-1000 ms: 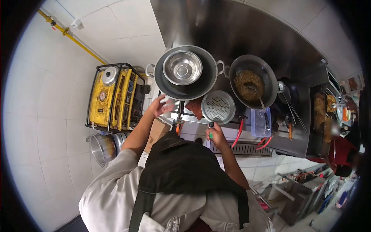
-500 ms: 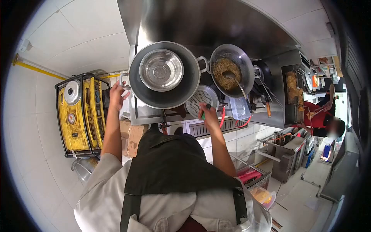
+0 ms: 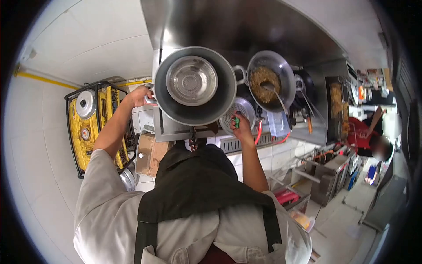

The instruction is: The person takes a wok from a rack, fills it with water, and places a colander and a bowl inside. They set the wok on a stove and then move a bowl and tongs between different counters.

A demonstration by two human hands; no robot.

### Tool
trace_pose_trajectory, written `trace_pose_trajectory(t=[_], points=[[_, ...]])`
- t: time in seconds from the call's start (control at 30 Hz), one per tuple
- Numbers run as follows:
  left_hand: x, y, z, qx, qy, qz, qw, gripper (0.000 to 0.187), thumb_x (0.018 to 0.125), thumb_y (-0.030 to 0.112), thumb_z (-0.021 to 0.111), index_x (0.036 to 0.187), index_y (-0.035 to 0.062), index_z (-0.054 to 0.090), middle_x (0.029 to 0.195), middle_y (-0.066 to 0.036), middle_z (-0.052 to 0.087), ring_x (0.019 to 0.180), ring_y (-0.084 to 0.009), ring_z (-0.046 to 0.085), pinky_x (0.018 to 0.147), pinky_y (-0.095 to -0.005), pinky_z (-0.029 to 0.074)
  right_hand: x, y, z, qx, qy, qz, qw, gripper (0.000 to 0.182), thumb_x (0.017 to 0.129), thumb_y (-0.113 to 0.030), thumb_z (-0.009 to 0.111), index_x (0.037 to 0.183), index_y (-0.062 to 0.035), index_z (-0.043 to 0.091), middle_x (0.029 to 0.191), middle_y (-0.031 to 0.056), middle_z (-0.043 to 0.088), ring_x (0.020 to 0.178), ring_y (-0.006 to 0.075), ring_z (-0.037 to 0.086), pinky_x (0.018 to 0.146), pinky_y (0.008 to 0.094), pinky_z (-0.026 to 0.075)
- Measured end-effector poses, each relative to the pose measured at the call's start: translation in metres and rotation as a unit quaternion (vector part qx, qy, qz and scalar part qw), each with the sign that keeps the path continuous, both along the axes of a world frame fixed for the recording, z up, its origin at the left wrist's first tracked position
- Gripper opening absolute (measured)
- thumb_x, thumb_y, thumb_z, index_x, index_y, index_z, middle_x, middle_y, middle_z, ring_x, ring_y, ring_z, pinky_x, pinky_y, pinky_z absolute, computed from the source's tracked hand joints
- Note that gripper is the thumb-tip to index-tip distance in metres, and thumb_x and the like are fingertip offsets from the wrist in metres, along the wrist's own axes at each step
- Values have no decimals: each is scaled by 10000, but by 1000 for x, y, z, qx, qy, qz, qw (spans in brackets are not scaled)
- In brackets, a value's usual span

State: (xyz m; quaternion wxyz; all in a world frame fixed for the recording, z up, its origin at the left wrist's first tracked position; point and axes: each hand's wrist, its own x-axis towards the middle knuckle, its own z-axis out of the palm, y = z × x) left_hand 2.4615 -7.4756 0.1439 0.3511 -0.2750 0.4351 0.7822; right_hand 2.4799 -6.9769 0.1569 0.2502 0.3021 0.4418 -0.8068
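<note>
My left hand is closed on the left handle of a large grey pot that stands on the stove. A shiny steel bowl sits inside the pot. My right hand holds a small green object, which looks like a lighter, at the stove's front edge. That hand is just below a round perforated strainer. To the right, a wok holds brown fried food with a ladle resting in it.
A yellow generator in a black frame stands by the tiled wall at left, with a cardboard box beside it. A clear plastic container sits right of the strainer. A co-worker in red stands at far right.
My left hand has moved left from the pot's front to its left handle and closed on it. My right hand has risen with the green object to the strainer's edge.
</note>
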Motion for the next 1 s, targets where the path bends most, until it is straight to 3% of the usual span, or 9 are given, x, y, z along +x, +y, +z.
trace_pose_trajectory(t=[0.1,0.4,0.5,0.6,0.67,0.8,0.83,0.93,1.0], points=[[13,4,0,80,47,40,995,760,676,-122,411,1409,29,277,1295,-213,515,1124,-405,592,854,-580,563,29,5,-14,37,-35,3,999,110,891,-87,559,985,-118,513,790,44,558,570,128,498,492,263,415],[83,78,21,46,72,201,976,747,640,-96,443,1366,29,319,1318,-229,488,1070,-428,602,900,-575,529,104,27,-75,113,-87,36,989,205,841,-56,577,1031,-82,506,790,80,578,542,157,520,463,297,435],[91,92,13,64,88,235,966,705,652,-97,443,1340,32,357,1309,-219,493,1078,-406,595,904,-588,520,112,21,-82,183,-87,108,973,191,860,-92,563,1045,-68,525,764,76,587,524,149,512,451,298,422],[98,94,10,70,107,229,965,634,678,-76,468,1300,28,410,1228,-167,549,968,-295,615,872,-574,519,116,16,-82,261,-52,215,940,127,855,-106,569,965,-44,573,737,73,598,541,138,529,477,294,431],[101,99,12,73,109,246,960,617,682,-74,464,1291,17,415,1204,-167,553,934,-290,608,864,-571,519,113,12,-81,298,6,331,895,114,852,-110,575,930,-31,601,754,78,611,560,134,544,509,290,449],[104,104,19,69,116,256,957,605,682,-78,455,1279,9,422,1180,-172,556,936,-289,608,852,-556,540,124,-11,-89,382,296,494,722,227,830,-151,610,1037,-72,659,915,186,666,858,325,664,767,413,513],[104,104,19,68,113,257,957,602,681,-81,452,1276,8,425,1180,-172,555,935,-289,608,849,-555,545,125,-19,-88,355,294,543,702,347,827,-174,642,1174,-172,641,1008,212,657,981,384,634,845,454,495],[106,109,21,60,95,277,954,604,674,-101,442,1269,3,436,1190,-177,549,950,-307,607,854,-557,552,131,-48,-87,359,292,688,558,459,883,-198,599,1333,-268,539,1048,223,650,964,374,647,852,447,502],[107,109,16,71,109,277,952,616,671,-106,441,1277,2,434,1196,-181,546,964,-318,607,869,-563,545,129,-70,-77,392,285,738,469,475,963,-275,473,1429,-346,410,1054,226,648,939,376,660,841,453,514]])
